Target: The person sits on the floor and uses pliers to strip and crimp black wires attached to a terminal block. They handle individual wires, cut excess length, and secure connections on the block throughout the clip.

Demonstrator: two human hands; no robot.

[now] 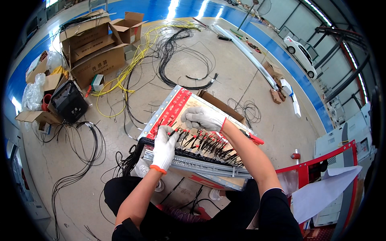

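Left hand (163, 148), white glove with orange cuff: thumb and fingers are closing on a black wire (173, 133), near frame centre. Right hand (205, 118), also gloved, is hovering just above and to the right, fingers curling inward; cannot tell whether anything is sitting between the fingertips.

Below the right hand, a row of short black wires (214, 148) with red markings is fanning across a tan board (192, 105), at frame centre. A red printed strip (171, 108) is running along the board's left side. On the near side, a grey slotted rail (209, 165) is curving beneath the wires. A red-handled tool (256, 139), exact kind unclear, is lying beyond the right forearm.

Farther out, a thick black cable bundle (164, 66) is lying on the grey floor (277, 108) at upper centre, with yellow cables (148, 38) looping beside it. Cardboard boxes (94, 66) are standing at upper left; a black bin (69, 101) is tilting below them. At lower right, a white sheet (321, 197) is draping over a red frame (350, 156). At upper right, a white car (300, 56) is standing in the background.
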